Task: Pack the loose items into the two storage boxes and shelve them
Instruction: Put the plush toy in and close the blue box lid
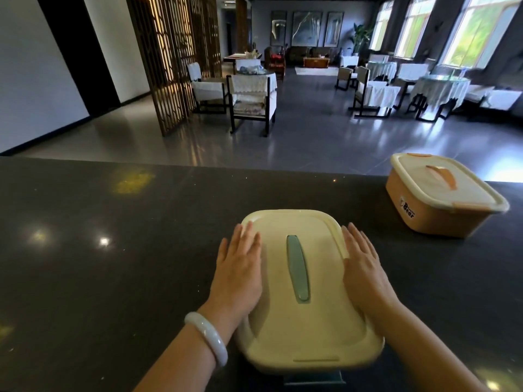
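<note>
A storage box with a cream lid [319, 315] and a teal handle stands on the dark counter [113, 264] right in front of me. My left hand [237, 270] lies flat with straight fingers on the lid's left edge. My right hand [365, 267] lies flat the same way on its right edge. A second box [441, 193], orange with a cream lid and an orange handle, sits lidded at the counter's far right. Neither box's contents can be seen.
The counter's far edge [198, 164] drops to a grey floor. Beyond it stand chairs and covered tables [252, 94], a wooden lattice screen [169, 58] at the left and windows at the right.
</note>
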The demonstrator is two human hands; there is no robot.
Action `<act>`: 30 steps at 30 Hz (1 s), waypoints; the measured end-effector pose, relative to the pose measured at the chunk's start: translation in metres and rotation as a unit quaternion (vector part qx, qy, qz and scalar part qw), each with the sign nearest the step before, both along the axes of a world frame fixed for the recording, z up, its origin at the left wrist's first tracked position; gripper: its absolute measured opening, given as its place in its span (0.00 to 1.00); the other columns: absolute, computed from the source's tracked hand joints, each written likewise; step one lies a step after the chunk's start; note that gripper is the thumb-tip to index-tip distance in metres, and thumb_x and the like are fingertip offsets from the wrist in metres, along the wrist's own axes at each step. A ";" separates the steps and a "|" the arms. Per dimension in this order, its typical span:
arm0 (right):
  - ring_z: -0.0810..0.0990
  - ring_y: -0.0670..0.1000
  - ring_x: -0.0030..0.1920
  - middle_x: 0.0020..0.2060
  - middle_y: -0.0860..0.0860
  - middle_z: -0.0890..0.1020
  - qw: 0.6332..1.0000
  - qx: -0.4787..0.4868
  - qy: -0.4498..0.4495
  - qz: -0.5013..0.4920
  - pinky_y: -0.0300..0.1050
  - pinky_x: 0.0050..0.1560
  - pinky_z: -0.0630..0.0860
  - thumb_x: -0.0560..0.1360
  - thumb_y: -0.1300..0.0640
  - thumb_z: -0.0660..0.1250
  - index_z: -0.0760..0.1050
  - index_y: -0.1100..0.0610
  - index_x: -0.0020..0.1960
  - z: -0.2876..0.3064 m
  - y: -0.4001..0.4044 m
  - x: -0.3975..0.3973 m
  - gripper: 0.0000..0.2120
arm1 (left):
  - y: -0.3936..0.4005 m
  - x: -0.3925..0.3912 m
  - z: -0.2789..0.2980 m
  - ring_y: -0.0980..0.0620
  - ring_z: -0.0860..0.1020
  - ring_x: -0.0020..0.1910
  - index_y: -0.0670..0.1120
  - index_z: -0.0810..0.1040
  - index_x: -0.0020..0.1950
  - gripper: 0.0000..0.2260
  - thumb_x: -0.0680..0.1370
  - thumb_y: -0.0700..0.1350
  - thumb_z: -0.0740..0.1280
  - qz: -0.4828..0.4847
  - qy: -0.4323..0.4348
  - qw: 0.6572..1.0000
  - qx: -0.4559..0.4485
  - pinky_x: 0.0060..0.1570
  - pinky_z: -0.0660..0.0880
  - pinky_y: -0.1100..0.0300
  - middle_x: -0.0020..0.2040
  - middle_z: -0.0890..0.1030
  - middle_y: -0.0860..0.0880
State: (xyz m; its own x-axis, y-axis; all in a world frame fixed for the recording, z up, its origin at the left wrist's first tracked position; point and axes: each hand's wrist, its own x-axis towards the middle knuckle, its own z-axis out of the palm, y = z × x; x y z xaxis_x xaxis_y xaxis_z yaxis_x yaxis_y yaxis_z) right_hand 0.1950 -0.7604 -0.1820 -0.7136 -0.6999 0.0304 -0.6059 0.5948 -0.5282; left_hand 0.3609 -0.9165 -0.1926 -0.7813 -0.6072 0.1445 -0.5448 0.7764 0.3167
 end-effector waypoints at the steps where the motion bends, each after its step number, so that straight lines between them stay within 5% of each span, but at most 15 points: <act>1: 0.39 0.47 0.76 0.77 0.45 0.44 0.997 0.032 0.061 0.029 0.52 0.77 0.44 0.81 0.60 0.55 0.45 0.50 0.78 -0.001 0.000 0.002 0.30 | 0.002 -0.003 0.002 0.53 0.35 0.77 0.49 0.47 0.79 0.24 0.84 0.48 0.49 -0.019 -0.008 1.000 -0.014 0.77 0.42 0.47 0.79 0.38 0.54; 6: 0.42 0.42 0.75 0.77 0.45 0.48 0.988 0.095 0.088 0.087 0.46 0.76 0.38 0.83 0.49 0.47 0.48 0.49 0.77 -0.008 -0.003 0.005 0.24 | 0.012 -0.015 -0.001 0.52 0.36 0.77 0.56 0.43 0.79 0.27 0.82 0.61 0.43 -0.082 -0.088 0.993 0.010 0.76 0.38 0.46 0.79 0.40 0.55; 15: 0.37 0.40 0.71 0.76 0.42 0.46 0.986 0.106 0.052 0.116 0.41 0.70 0.35 0.81 0.43 0.49 0.46 0.47 0.78 0.004 0.005 0.020 0.28 | 0.011 -0.015 -0.006 0.52 0.37 0.77 0.57 0.40 0.79 0.28 0.80 0.64 0.39 -0.089 -0.130 0.987 -0.004 0.75 0.39 0.44 0.79 0.40 0.55; 19: 0.35 0.35 0.71 0.72 0.35 0.39 0.959 0.135 0.007 0.250 0.40 0.71 0.34 0.74 0.34 0.48 0.39 0.40 0.75 0.021 0.026 0.044 0.33 | 0.010 -0.016 -0.010 0.51 0.38 0.78 0.56 0.41 0.79 0.28 0.81 0.64 0.39 -0.089 -0.116 0.989 -0.029 0.75 0.39 0.44 0.80 0.41 0.53; 24: 0.20 0.37 0.66 0.66 0.37 0.21 0.900 0.242 0.093 0.351 0.42 0.67 0.24 0.66 0.21 0.51 0.22 0.42 0.71 0.011 0.048 0.055 0.51 | 0.012 -0.016 -0.013 0.50 0.39 0.78 0.55 0.42 0.79 0.28 0.81 0.63 0.41 -0.085 -0.110 0.990 -0.036 0.75 0.40 0.43 0.80 0.42 0.53; 30: 0.20 0.40 0.68 0.67 0.39 0.21 0.894 0.230 0.134 0.361 0.44 0.69 0.26 0.69 0.27 0.60 0.20 0.43 0.70 0.002 0.053 0.053 0.55 | 0.012 -0.016 -0.010 0.50 0.38 0.78 0.55 0.40 0.79 0.28 0.81 0.63 0.41 -0.089 -0.122 0.988 -0.032 0.75 0.40 0.43 0.79 0.40 0.53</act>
State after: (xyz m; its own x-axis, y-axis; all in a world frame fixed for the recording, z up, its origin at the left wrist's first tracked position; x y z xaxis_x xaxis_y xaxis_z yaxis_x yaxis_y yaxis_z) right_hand 0.2480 -0.7076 -0.1804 -0.0803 -0.9578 -0.2761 -0.9878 0.1136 -0.1068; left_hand 0.3454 -0.9046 -0.2030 -0.8911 -0.4530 -0.0274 -0.4521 0.8809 0.1402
